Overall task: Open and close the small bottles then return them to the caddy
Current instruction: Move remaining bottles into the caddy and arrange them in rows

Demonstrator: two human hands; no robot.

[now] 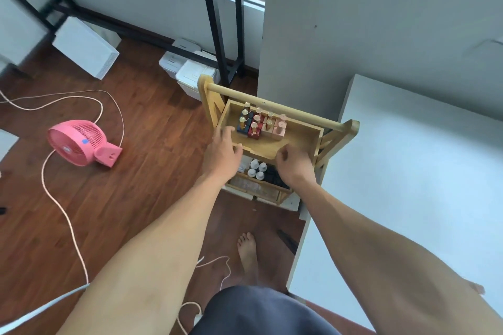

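Small bottles (255,124) stand upright, packed in a tight block at the far-left corner of the caddy (319,144) top tray, likely grouped so each is easy to pick out. Left hand (223,146) hovers over the tray's near-left edge just beside the block, fingers loose and spread, holding nothing; looks like a reach for a first bottle. Right hand (294,162) sits at the near edge with fingers curled; can't tell if it pinches anything. More bottles on the lower shelf (257,168). No bottle out yet.

The caddy (299,124) is pale matt wood, the floor (136,198) glossy dark wood, the fan (79,143) pink plastic.
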